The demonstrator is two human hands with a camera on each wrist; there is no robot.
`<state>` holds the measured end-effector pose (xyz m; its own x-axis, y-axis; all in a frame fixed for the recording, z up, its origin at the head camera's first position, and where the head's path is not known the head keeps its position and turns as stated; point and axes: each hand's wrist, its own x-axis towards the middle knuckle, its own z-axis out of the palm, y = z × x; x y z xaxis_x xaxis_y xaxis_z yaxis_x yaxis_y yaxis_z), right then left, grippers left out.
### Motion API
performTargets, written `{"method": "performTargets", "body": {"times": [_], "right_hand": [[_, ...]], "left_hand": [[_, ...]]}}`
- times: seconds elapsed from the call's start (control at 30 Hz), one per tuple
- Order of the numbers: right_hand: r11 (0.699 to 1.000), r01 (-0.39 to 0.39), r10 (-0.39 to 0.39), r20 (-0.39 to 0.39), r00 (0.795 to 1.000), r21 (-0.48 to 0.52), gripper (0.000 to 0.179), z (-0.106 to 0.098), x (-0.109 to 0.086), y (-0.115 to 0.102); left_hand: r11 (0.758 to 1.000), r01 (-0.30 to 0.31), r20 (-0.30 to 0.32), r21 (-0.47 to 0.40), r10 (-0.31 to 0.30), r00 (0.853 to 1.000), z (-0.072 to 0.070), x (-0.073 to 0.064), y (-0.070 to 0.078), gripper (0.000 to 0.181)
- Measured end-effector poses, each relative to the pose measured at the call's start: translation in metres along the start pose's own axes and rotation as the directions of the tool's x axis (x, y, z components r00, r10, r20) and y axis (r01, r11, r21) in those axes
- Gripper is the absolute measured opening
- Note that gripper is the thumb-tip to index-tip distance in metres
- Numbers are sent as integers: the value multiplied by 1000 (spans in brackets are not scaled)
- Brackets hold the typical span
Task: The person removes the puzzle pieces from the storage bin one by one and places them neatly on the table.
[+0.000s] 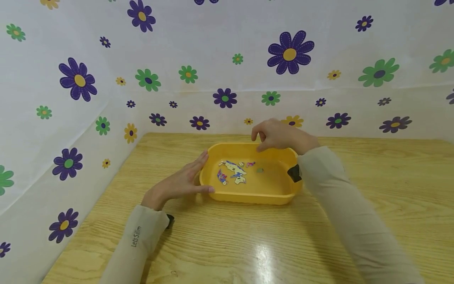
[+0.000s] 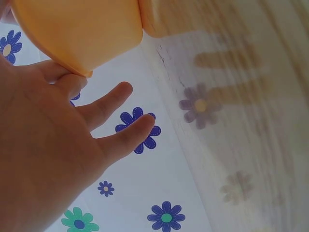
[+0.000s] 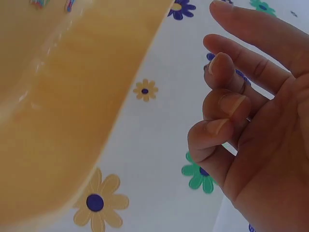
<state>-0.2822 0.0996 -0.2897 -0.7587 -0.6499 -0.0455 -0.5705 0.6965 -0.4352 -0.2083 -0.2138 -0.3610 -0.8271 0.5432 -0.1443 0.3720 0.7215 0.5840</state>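
Observation:
A yellow plastic tub [image 1: 248, 200] rests on the wooden table with several small flat printed pieces [image 1: 232, 167] in its left half. They are irregular in outline, in cream, blue and pink. A small greenish piece [image 1: 260, 170] lies nearer the middle. My left hand [image 1: 179, 182] is at the tub's left end, thumb on the near rim and fingers spread along the outside. In the left wrist view two fingers of it stretch out straight past the tub. Over the far rim hovers my right hand [image 1: 276, 136], fingers loosely bent, with nothing held in it.
The wood-grain table [image 1: 213, 240] extends to both sides of the tub and in front of it. A white cloth [image 1: 230, 75] printed with flowers hangs behind and on the left. Black devices [image 1: 294, 173] are strapped at both wrists.

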Motion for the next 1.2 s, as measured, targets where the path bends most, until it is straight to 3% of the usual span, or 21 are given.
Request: {"method": "performTargets", "body": {"times": [0.33, 0.8, 1.2], "right_hand": [[994, 3, 14, 152, 988, -107, 43, 26, 19, -21], [986, 39, 4, 256, 967, -165, 59, 51, 39, -40], [987, -1, 59, 356, 933, -163, 70, 68, 47, -53]], "left_hand": [[1000, -5, -2, -19, 5, 1000, 0, -1, 2, 109], [1000, -18, -2, -13, 18, 1000, 0, -1, 0, 108], [1000, -20, 3, -16, 20, 1000, 0, -1, 0, 110]]}}
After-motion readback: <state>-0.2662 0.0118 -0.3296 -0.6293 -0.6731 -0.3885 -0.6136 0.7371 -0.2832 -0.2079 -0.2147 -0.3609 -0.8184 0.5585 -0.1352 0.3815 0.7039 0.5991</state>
